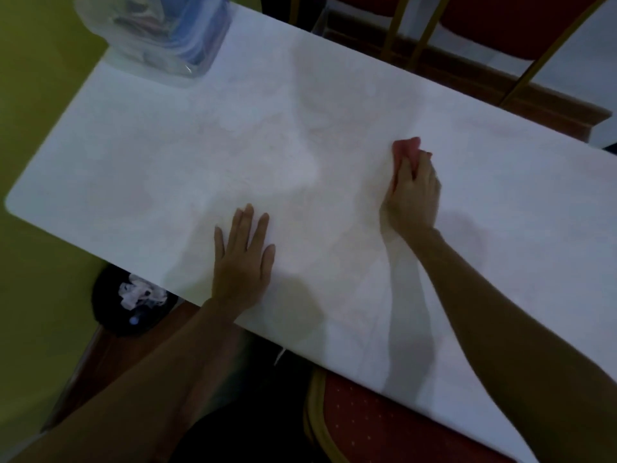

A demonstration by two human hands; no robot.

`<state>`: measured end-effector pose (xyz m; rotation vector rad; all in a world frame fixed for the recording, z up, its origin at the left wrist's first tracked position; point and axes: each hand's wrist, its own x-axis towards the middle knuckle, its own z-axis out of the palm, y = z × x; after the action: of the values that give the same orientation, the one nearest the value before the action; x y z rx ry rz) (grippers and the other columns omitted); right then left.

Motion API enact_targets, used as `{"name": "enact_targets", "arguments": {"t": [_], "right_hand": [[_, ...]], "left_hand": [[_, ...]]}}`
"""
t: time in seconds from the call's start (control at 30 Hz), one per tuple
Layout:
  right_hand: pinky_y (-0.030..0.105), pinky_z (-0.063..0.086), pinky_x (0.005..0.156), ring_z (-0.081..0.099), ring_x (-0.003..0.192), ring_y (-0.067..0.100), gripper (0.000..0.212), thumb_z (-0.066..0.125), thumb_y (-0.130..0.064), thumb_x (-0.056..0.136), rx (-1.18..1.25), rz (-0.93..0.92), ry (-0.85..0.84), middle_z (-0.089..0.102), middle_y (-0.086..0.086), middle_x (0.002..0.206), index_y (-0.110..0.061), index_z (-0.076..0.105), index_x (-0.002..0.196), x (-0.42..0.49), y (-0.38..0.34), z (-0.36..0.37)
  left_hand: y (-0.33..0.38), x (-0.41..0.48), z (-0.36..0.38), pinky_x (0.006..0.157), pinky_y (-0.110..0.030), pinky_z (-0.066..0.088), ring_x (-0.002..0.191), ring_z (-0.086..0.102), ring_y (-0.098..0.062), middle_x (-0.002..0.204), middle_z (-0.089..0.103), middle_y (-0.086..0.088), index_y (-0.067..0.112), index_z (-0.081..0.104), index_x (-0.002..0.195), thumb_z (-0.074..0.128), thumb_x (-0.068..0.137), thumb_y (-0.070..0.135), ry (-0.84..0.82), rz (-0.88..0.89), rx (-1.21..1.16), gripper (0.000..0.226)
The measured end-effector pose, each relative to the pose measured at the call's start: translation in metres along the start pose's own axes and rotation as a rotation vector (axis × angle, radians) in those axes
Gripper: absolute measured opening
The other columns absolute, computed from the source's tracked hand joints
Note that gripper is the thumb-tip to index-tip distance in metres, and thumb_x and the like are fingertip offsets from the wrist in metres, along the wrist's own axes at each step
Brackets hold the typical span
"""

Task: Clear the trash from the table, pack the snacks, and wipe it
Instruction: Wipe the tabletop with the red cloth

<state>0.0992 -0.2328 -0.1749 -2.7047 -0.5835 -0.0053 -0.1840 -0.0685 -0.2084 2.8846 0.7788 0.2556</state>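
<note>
Wiping step, I'd say: right hand (412, 192) bunches pink cloth (405, 152) on table (167, 145), left hand (242, 259) flat w/ straight fingers, empty. Next prob. sweep toward unwiped areas.

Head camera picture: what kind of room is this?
Probably a dining or function room: long white table, gold-framed red padded chairs on both sides, black bin of crumpled paper beside it.
</note>
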Motion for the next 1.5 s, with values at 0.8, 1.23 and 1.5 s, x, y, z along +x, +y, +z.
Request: {"name": "enact_targets", "arguments": {"t": [0.8, 1.23, 1.5], "right_hand": [[0.053, 0.023, 0.12, 0.018, 0.151, 0.035, 0.057, 0.041, -0.017, 0.101, -0.03, -0.101, -0.1, 0.026, 0.013, 0.162, -0.019, 0.027, 0.156, 0.003, -0.148, 0.062], [0.054, 0.015, 0.122, 0.016, 0.152, 0.028, 0.086, 0.046, 0.008, 0.081, 0.009, -0.359, -0.234, 0.017, 0.008, 0.164, -0.016, 0.016, 0.158, -0.02, -0.151, 0.058], [0.051, 0.03, 0.117, 0.035, 0.142, 0.038, 0.071, 0.047, -0.002, 0.091, 0.22, 0.071, -0.109, 0.033, 0.022, 0.157, -0.002, 0.017, 0.155, -0.015, -0.206, 0.071]], "left_hand": [[-0.12, 0.088, -0.007, 0.122, -0.056, 0.013, 0.154, 0.018, -0.025, 0.164, 0.024, -0.012, 0.017, 0.034, 0.155, 0.035, 0.108, 0.031, 0.087, -0.031, -0.014, 0.049], [-0.125, 0.098, -0.007, 0.122, -0.056, 0.013, 0.153, 0.018, -0.026, 0.163, 0.026, -0.013, 0.02, 0.04, 0.153, 0.037, 0.106, 0.03, 0.115, -0.058, -0.067, 0.047], [-0.132, 0.122, -0.003, 0.121, -0.055, 0.018, 0.15, 0.028, -0.029, 0.159, 0.035, -0.016, 0.01, 0.046, 0.148, 0.038, 0.104, 0.024, 0.171, -0.214, -0.1, 0.047]]}}
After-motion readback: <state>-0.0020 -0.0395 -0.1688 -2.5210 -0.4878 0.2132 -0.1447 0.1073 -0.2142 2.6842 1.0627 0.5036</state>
